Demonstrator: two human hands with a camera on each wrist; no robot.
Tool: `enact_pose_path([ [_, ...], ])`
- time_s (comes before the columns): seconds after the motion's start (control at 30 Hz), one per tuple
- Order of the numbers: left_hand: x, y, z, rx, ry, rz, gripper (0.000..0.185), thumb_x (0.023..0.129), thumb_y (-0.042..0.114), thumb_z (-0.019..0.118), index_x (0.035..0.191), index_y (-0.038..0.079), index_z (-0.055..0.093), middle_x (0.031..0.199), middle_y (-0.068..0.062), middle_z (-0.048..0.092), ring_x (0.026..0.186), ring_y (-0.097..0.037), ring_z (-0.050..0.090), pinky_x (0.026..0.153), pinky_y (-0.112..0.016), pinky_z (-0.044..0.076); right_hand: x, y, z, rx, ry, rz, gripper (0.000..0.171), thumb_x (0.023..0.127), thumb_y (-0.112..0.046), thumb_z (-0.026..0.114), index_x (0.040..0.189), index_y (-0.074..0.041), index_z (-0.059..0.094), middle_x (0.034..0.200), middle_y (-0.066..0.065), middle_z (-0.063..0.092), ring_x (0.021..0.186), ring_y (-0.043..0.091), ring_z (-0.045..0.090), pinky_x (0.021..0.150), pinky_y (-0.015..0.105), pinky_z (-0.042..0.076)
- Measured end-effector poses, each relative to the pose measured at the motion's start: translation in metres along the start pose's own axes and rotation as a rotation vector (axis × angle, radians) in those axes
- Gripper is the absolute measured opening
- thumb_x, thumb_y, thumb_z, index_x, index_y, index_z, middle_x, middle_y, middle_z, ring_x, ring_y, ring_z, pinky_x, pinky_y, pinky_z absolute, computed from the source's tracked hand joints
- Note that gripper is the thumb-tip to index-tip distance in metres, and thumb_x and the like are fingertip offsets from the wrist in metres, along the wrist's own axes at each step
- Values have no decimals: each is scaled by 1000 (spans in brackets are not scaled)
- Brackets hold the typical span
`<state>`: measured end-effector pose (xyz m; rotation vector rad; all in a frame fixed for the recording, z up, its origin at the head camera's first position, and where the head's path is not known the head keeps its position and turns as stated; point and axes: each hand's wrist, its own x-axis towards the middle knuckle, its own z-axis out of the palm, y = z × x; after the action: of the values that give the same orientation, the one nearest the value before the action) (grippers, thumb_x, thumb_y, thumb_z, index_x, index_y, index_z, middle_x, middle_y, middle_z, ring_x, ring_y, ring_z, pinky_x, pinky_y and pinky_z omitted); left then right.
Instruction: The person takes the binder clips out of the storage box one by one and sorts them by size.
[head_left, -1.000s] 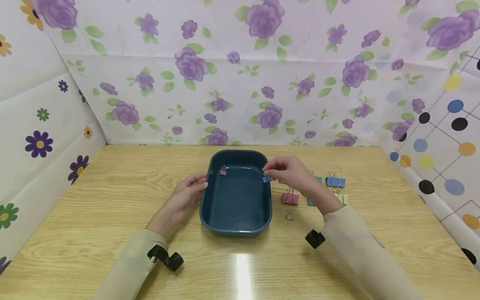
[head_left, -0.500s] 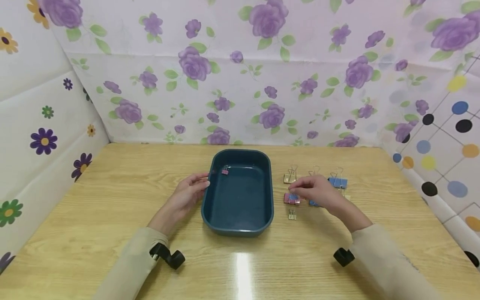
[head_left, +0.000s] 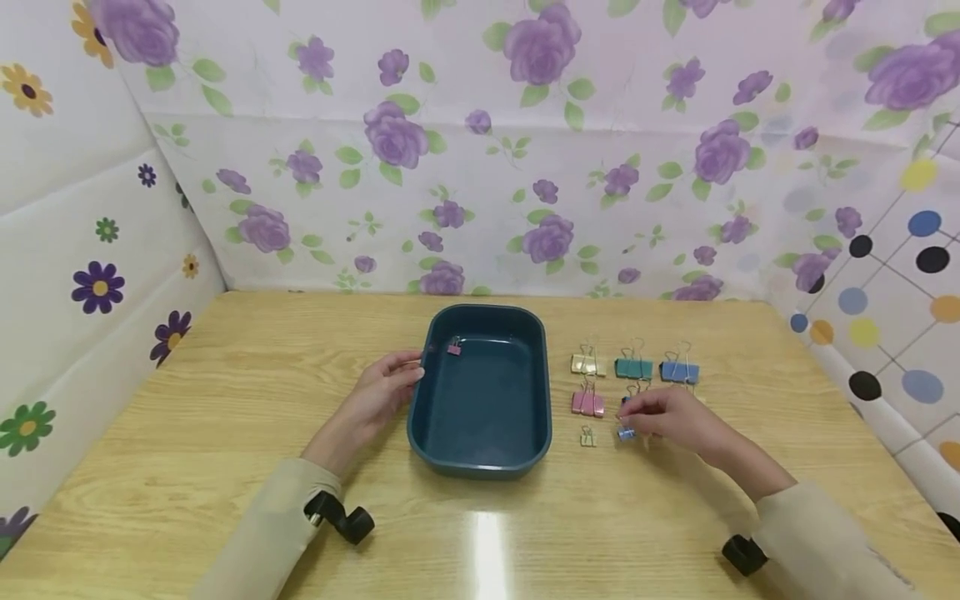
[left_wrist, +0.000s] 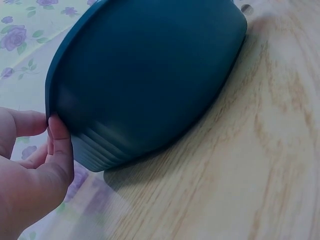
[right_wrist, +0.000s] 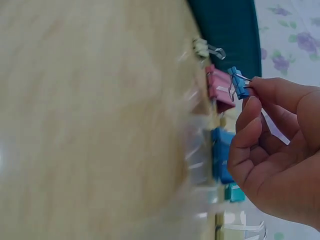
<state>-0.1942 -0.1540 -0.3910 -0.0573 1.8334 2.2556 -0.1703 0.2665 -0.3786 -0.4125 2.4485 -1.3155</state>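
Note:
A dark teal tray (head_left: 480, 462) sits mid-table, with a small pink binder clip (head_left: 454, 348) clipped on its far left rim. My left hand (head_left: 412, 371) holds the tray's left rim; in the left wrist view its thumb and a finger (left_wrist: 59, 145) meet at the edge of the tray (left_wrist: 150, 75). My right hand (head_left: 633, 421) is right of the tray, low over the table, and pinches a small blue binder clip (head_left: 626, 432) by its wire handle. The right wrist view shows that small blue clip (right_wrist: 239, 84) between thumb and fingertip.
Right of the tray lie rows of binder clips: gold (head_left: 588, 363), teal (head_left: 633, 367), blue (head_left: 679, 372), pink (head_left: 587, 403) and a tiny gold one (head_left: 588, 437). Floral cloth walls close in the wooden table (head_left: 225, 417) on three sides.
My right hand has carried the small blue clip from the tray's right rim to the right and nearer, down among the loose clips. The left hand and tray stayed put.

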Motion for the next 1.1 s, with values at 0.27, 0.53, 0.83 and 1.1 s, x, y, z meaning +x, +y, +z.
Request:
enact_pose_path([
  [0.27,-1,1,0,4,2,16,41,97,2,53,135,-9,41,99,-2,56,86,-10,56,78,-22,47,-12,15,-6,10,2,44,23,92,-18,67,104,2,70,93,10,67,69,18,56,58,29,49],
  [0.53,0,-2,0,10,-4,11,40,98,1,52,135,-8,41,102,-4,55,86,-11,56,79,-22,48,-15,22,-9,-26,2,43,20,92,-17,67,103,0,71,88,10,64,64,16,51,54,28,46],
  [0.83,-1,-1,1,16,-13,17,41,98,2,52,135,-10,40,102,-3,57,88,-10,56,79,-22,47,-16,24,-9,-61,16,49,20,92,-16,67,103,0,70,85,9,64,65,18,53,54,29,47],
  [1.1,0,-2,1,-1,-3,15,40,98,1,52,135,-9,41,101,-2,57,88,-10,56,79,-22,48,-17,21,-9,-81,50,54,20,91,-17,68,104,-2,71,89,7,66,70,19,57,57,29,49],
])
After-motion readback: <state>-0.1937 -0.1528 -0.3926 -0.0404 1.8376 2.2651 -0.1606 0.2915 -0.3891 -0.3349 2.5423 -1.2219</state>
